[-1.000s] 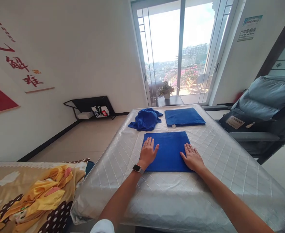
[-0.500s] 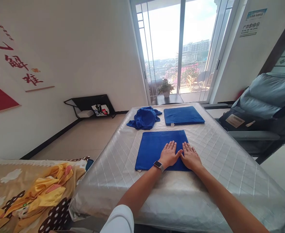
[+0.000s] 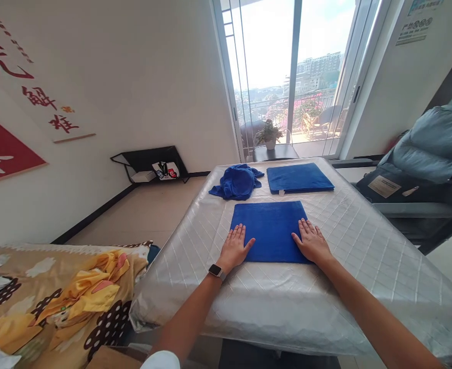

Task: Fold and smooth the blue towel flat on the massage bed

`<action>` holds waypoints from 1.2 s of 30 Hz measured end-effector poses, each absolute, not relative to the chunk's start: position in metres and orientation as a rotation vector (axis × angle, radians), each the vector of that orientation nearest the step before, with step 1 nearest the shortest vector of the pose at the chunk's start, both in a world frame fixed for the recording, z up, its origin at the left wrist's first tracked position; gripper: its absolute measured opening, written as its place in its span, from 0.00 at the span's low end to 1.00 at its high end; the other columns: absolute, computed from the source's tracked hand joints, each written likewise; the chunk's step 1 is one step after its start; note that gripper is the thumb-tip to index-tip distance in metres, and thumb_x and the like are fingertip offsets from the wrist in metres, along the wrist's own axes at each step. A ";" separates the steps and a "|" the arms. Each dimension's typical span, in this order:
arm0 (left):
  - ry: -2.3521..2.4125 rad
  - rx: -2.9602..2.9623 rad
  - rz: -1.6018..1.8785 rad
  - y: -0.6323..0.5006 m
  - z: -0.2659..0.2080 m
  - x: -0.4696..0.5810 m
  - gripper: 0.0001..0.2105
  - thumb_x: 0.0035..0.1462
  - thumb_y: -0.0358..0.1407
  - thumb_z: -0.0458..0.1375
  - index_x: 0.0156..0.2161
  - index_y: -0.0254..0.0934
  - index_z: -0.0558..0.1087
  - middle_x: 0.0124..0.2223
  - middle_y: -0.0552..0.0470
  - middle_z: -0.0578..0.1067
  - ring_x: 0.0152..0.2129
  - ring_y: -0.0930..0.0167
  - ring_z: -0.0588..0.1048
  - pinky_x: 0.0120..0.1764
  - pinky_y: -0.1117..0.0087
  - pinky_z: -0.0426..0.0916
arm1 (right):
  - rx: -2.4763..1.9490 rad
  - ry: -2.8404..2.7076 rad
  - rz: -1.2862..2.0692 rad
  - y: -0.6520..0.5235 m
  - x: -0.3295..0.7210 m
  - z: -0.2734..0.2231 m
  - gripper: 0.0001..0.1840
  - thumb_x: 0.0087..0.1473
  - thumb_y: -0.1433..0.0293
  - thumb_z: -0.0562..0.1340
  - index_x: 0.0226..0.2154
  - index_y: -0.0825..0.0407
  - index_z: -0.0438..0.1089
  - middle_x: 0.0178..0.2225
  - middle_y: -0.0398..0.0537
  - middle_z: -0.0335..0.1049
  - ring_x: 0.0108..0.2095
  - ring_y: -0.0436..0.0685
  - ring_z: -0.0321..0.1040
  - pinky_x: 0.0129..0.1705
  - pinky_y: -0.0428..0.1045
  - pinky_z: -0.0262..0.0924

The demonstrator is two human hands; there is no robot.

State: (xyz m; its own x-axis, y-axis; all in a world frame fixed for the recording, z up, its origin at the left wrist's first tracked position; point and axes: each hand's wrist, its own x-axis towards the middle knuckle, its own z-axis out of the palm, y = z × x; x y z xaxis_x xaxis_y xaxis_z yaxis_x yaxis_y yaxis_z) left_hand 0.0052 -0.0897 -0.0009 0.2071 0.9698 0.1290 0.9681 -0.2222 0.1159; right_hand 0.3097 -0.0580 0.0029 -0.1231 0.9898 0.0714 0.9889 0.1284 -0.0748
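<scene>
A folded blue towel (image 3: pixel 271 229) lies flat on the silver quilted mattress (image 3: pixel 349 241). My left hand (image 3: pixel 235 248), with a watch on its wrist, rests palm down on the towel's near left edge, fingers spread. My right hand (image 3: pixel 311 242) lies flat on the towel's near right corner. Farther back sit a crumpled blue towel (image 3: pixel 237 182) and a neatly folded blue towel (image 3: pixel 299 178).
A patterned yellow and brown blanket (image 3: pixel 57 297) lies at the lower left. A grey reclining chair (image 3: pixel 422 164) stands to the right of the mattress. Behind are a glass balcony door (image 3: pixel 291 77), a potted plant (image 3: pixel 269 135) on a dark stand and a black low shelf (image 3: pixel 149 164).
My left hand slid from the left edge to the middle beside my right hand, then back out to the towel's left edge. The towel's left side now sits narrower.
</scene>
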 end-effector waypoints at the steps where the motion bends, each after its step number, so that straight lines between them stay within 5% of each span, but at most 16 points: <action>1: 1.953 2.430 0.282 -0.089 -0.001 0.006 0.38 0.68 0.58 0.31 0.71 0.33 0.50 0.71 0.42 0.54 0.69 0.62 0.49 0.68 0.55 0.46 | -2.000 -2.282 -0.023 -0.061 0.310 0.005 0.38 0.67 0.55 0.41 0.71 0.61 0.47 0.72 0.55 0.41 0.72 0.60 0.36 0.71 0.59 0.31; 17: 1.987 2.499 0.363 -0.094 0.014 0.012 0.35 0.70 0.54 0.32 0.68 0.31 0.58 0.70 0.41 0.58 0.68 0.63 0.53 0.69 0.55 0.47 | -1.946 -2.344 0.169 -0.117 0.316 -0.004 0.38 0.68 0.54 0.39 0.71 0.58 0.44 0.73 0.49 0.35 0.72 0.56 0.32 0.72 0.58 0.33; 22: 1.640 2.682 0.397 -0.103 0.025 0.071 0.30 0.72 0.48 0.34 0.69 0.31 0.57 0.70 0.41 0.58 0.68 0.65 0.54 0.67 0.58 0.54 | -1.949 -2.342 0.184 -0.119 0.314 -0.001 0.38 0.68 0.54 0.40 0.71 0.58 0.45 0.73 0.50 0.35 0.72 0.57 0.32 0.71 0.57 0.32; 29: 1.257 2.811 0.341 -0.098 0.016 0.173 0.33 0.71 0.52 0.34 0.72 0.33 0.49 0.72 0.44 0.53 0.70 0.66 0.48 0.68 0.59 0.48 | -1.985 -2.386 0.113 -0.126 0.313 0.001 0.34 0.64 0.67 0.45 0.71 0.54 0.47 0.73 0.48 0.36 0.72 0.59 0.30 0.71 0.61 0.31; 36: 1.414 2.705 0.264 -0.098 0.011 0.100 0.34 0.70 0.54 0.34 0.71 0.35 0.50 0.73 0.46 0.49 0.70 0.67 0.46 0.69 0.58 0.44 | -2.006 -2.349 0.108 -0.124 0.311 0.002 0.36 0.68 0.56 0.40 0.71 0.55 0.45 0.73 0.48 0.34 0.72 0.60 0.32 0.71 0.63 0.34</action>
